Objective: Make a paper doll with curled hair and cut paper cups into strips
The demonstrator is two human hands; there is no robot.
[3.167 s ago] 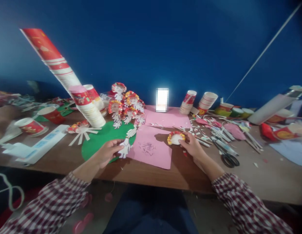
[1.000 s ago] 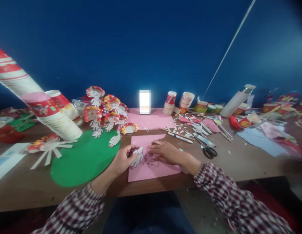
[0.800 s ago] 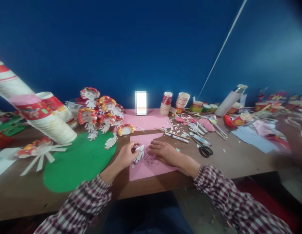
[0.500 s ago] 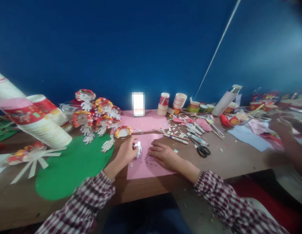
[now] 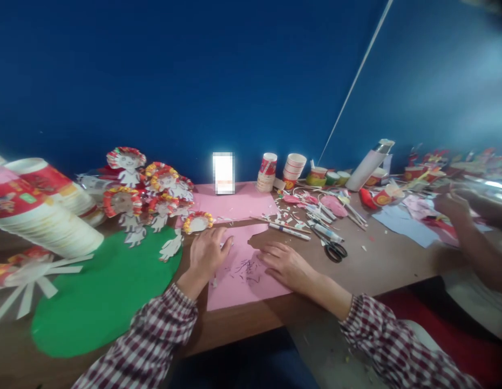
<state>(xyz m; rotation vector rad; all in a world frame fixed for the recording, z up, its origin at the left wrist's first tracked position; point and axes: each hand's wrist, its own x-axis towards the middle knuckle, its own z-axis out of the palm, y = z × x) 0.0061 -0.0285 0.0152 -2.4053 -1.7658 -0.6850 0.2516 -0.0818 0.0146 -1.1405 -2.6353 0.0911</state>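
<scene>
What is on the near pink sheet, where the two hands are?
On the near pink sheet are thin dark marks or scraps; I cannot tell which. The left hand and right hand hide parts of its sides, so anything beneath is unseen.

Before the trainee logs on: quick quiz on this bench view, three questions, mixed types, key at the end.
1. Multiple choice: what colour is the sheet between the left hand and the right hand? A) green B) blue C) pink
2. True or false: the black scissors lie on the table, apart from the right hand.
3. Fill in: the white disc with a red-and-yellow rim is nearer the ___ hand.

Key: 1. C; 2. True; 3. left
</scene>
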